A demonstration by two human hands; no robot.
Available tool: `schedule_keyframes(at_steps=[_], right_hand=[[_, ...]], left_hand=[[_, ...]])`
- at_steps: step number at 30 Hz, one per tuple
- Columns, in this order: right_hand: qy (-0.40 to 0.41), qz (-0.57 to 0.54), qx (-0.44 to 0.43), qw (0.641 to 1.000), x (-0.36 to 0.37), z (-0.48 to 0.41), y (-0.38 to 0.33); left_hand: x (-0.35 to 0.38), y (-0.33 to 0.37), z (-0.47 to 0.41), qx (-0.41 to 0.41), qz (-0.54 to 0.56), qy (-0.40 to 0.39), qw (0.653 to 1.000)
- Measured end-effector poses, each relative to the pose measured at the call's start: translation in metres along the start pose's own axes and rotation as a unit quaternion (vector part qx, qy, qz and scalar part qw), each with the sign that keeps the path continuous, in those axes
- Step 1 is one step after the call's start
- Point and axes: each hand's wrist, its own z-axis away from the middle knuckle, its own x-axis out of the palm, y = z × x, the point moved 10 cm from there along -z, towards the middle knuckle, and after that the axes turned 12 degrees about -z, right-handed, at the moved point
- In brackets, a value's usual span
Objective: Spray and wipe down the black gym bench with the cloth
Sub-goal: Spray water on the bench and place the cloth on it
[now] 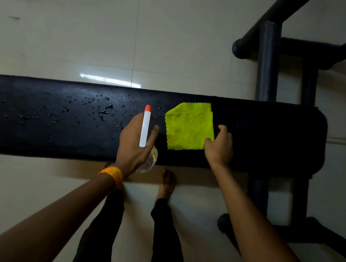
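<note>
The black gym bench (32, 132) lies crosswise in front of me, its left half dotted with water droplets (103, 109). My left hand (134, 145) is shut on a clear spray bottle (145, 126) with a white head and an orange nozzle pointing away from me. A yellow-green cloth (188, 126) lies flat on the bench right of the bottle. My right hand (220, 147) rests at the cloth's right edge, thumb on its lower right corner and fingers spread on the bench pad.
Black metal frame tubes (267, 62) of the bench rise at the upper right, and a frame foot (300, 235) extends at the lower right. My legs and bare feet (167, 184) stand close to the bench's near edge. Pale tiled floor (93, 29) surrounds the bench.
</note>
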Motion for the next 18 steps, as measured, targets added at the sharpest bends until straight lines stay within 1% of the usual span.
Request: schedule_keyframes(at_steps=[2,4,6,8,10,13,16,18], right_hand=[[0.036,0.097,-0.098,0.990,-0.008,0.011,-0.027],[0.023,0.129,-0.187,0.974,0.006,0.024,-0.057],[-0.040,0.137,-0.256,0.956,0.042,0.039,-0.088],[-0.122,0.157,-0.314,0.928,0.090,0.062,-0.118],[-0.201,0.203,-0.360,0.888,0.145,0.088,-0.141],[-0.271,0.258,-0.412,0.830,0.217,0.123,-0.168],[-0.288,0.322,-0.446,0.784,0.274,0.145,-0.180],[-0.276,0.354,-0.459,0.767,0.300,0.153,-0.183]], left_hand=[[-0.004,0.000,0.008,-0.019,0.006,0.028,0.999],[-0.013,-0.005,0.016,-0.051,0.018,0.062,0.997],[-0.023,-0.016,0.021,-0.089,0.020,0.086,0.992],[-0.035,-0.032,0.025,-0.119,0.029,0.103,0.987],[-0.050,-0.054,0.032,-0.140,0.029,0.125,0.982],[-0.075,-0.101,0.050,-0.211,0.006,0.157,0.965],[-0.093,-0.153,0.073,-0.275,-0.004,0.174,0.946],[-0.104,-0.185,0.088,-0.307,-0.010,0.186,0.933]])
